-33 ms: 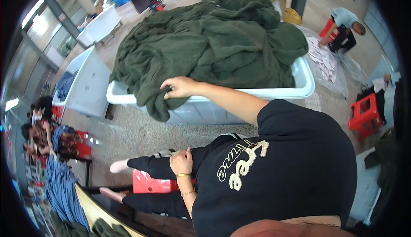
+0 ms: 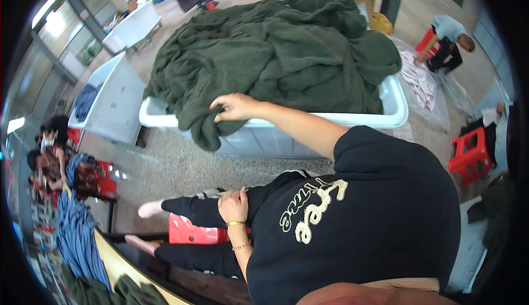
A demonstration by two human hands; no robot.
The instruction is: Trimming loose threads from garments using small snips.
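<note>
A large heap of dark green fleece cloth (image 2: 264, 57) fills a white plastic tub (image 2: 325, 120), and part of it hangs over the near rim. My right hand (image 2: 237, 108) reaches out to that overhanging fold and pinches the fleece between thumb and fingers. Across my black-trousered thigh rests my left hand (image 2: 234, 207), lying flat with nothing in it. Its wrist carries a yellow band and a thin bracelet.
At left stands another white tub (image 2: 118, 98) with blue cloth inside. A wooden table edge (image 2: 118, 261) at lower left bears blue cloth (image 2: 80, 233) and green cloth. Red stools (image 2: 473, 156) stand at right. A seated person (image 2: 452, 37) handles pale cloth (image 2: 417, 79); more people sit at left.
The whole view has shifted slightly. My right hand keeps its hold on the fleece, and the hanging fold sits a little higher. My left hand stays on my thigh.
</note>
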